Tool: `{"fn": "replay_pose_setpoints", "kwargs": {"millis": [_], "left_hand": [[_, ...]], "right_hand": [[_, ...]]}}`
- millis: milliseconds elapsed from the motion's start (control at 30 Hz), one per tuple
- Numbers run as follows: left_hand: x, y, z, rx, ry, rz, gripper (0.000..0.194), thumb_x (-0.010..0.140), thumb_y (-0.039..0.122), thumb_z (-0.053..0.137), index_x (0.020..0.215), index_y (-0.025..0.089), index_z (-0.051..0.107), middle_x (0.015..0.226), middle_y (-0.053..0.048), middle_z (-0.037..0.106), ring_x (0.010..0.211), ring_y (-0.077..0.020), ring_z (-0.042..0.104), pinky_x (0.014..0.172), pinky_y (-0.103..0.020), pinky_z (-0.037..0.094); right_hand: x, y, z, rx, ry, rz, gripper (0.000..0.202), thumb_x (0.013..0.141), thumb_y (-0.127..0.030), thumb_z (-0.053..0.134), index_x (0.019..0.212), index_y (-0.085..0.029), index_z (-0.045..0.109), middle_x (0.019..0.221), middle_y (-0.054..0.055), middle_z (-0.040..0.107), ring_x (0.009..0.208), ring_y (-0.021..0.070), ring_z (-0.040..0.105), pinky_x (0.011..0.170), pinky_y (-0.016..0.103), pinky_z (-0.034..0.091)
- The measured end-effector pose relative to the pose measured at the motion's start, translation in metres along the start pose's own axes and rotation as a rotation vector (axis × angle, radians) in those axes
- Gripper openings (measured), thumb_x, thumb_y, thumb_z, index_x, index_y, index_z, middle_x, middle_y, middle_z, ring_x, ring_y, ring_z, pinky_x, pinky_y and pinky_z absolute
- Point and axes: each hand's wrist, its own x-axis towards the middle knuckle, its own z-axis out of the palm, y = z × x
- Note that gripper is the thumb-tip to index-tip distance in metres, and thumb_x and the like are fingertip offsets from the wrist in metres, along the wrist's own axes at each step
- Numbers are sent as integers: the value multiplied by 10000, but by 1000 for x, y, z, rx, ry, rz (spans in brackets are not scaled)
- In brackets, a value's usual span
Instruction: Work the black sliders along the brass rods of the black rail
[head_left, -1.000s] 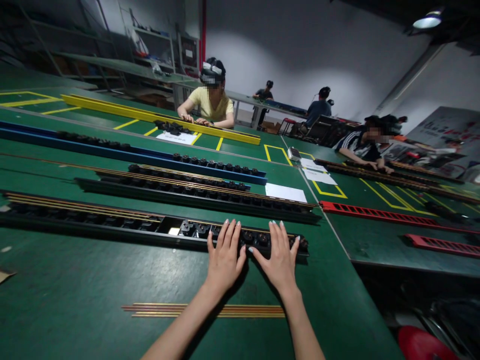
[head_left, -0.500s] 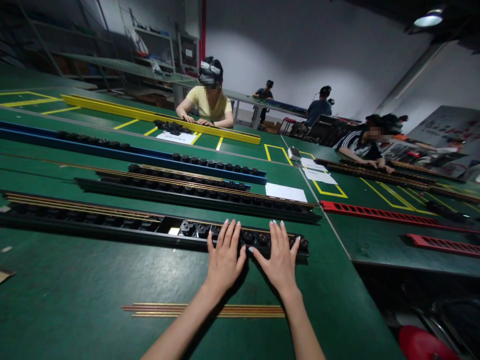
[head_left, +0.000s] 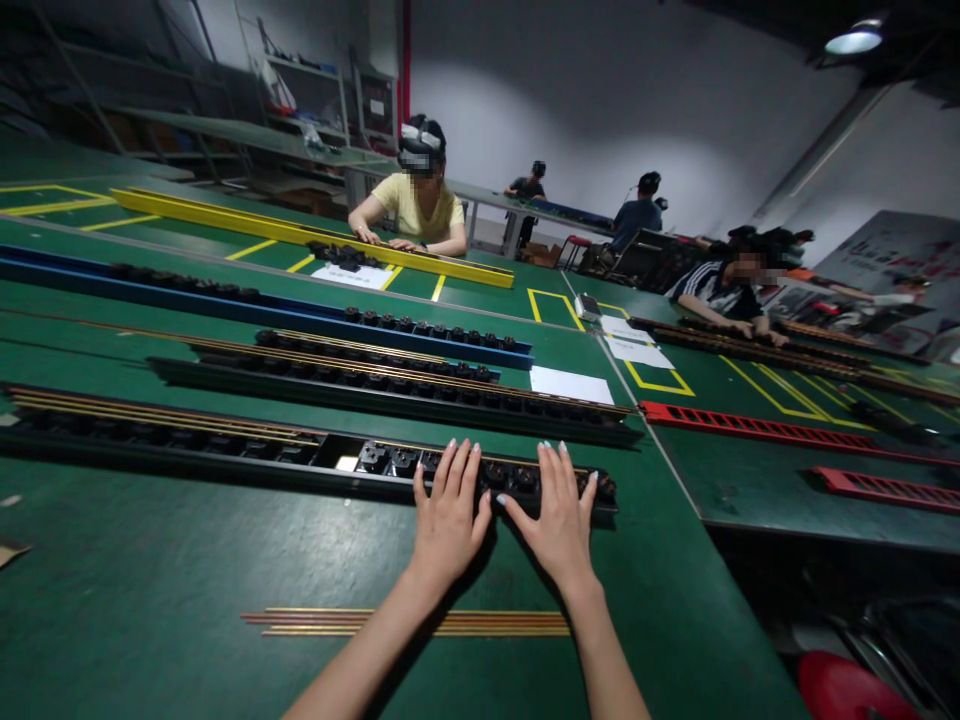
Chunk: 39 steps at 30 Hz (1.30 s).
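Observation:
My left hand [head_left: 448, 515] lies across the black channel rail [head_left: 225, 468], its fingers outstretched over the row of black blocks [head_left: 373, 457] inside. Just to its right, my right hand [head_left: 556, 515] rests the same way near the rail's right end, fingers apart and thumb toward the left one. Both hands touch the rail and blocks without gripping anything visible; the palms hide some blocks. Thin brass rods [head_left: 165, 418] run along the rail's left part, with a short gap between them and the right-hand blocks. Several loose rods [head_left: 300, 622] lie on the table under my forearms.
Beyond are another black rail with rods [head_left: 390, 402], a blue rail [head_left: 300, 314] and white paper [head_left: 571, 385]. Red slotted strips [head_left: 765, 427] lie at the right. Across the table, a person in yellow [head_left: 420, 205] works at a yellow rail [head_left: 247, 222]; another in black [head_left: 720, 290] sits right.
My hands have stayed in the same place on the black rail. Across the table, the yellow rail has shifted slightly to the left.

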Motion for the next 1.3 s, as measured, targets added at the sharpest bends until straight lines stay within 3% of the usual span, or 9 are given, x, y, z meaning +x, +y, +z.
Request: {"fn": "replay_pose_setpoints", "kwargs": {"millis": [500,1300], "left_hand": [[1,0,-1,-3,-2,-2,524,925,321,400,1432,194,355,1456,-87,446,1378,-211,344,1165,-470,20],[0,-1,1,-1,7,-1,524,924,321,401,1431,192,356,1457,-82,445,1376,-209,345,1165,-463,2]], "right_hand": [[0,2,1,11,2,-13,782,877,-629,421,1462,-142,241,1423,153,451,1394,270,281,1125,556,122],[0,3,2,18,20,-22,770,878,-635,410,1453,-143,266,1397,164,474,1372,277,318,1119,554,123]]}}
